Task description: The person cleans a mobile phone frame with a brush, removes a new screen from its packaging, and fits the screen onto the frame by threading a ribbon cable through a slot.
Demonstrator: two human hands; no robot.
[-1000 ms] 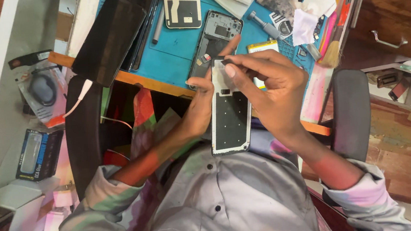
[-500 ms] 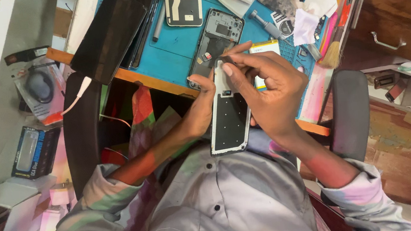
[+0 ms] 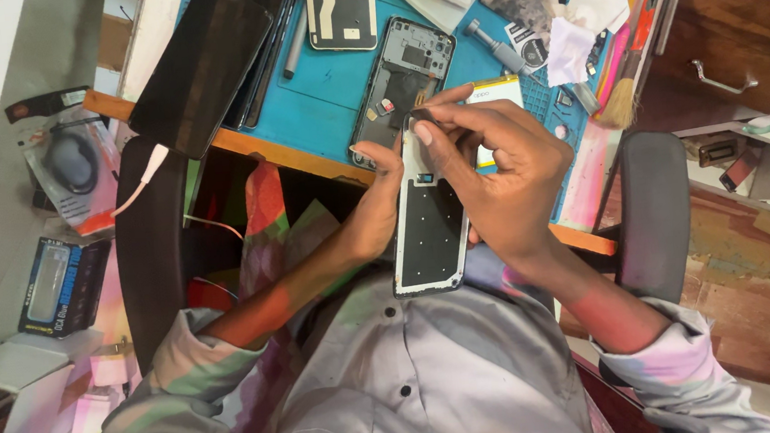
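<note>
My left hand [image 3: 375, 208] grips the side of a dark phone panel [image 3: 429, 231] with a silver rim, held upright above my lap. My right hand [image 3: 498, 173] curls over the panel's upper end, its thumb and forefinger pinched at the top edge; whether they hold something small I cannot tell. Just beyond the hands, an opened phone frame [image 3: 400, 78] with bare electronics lies on the blue work mat [image 3: 322, 100].
A dark tablet [image 3: 209, 54] leans over the desk's left edge. A back cover [image 3: 341, 9], a metal screwdriver [image 3: 496, 46], a brush [image 3: 626, 80], white tissue [image 3: 574, 33] and a small white card [image 3: 491, 93] lie on the mat. Packaged accessories [image 3: 62, 285] sit left; chair armrests flank me.
The hands and panel stay in nearly the same place. My right fingers have shifted slightly along the panel's top edge.
</note>
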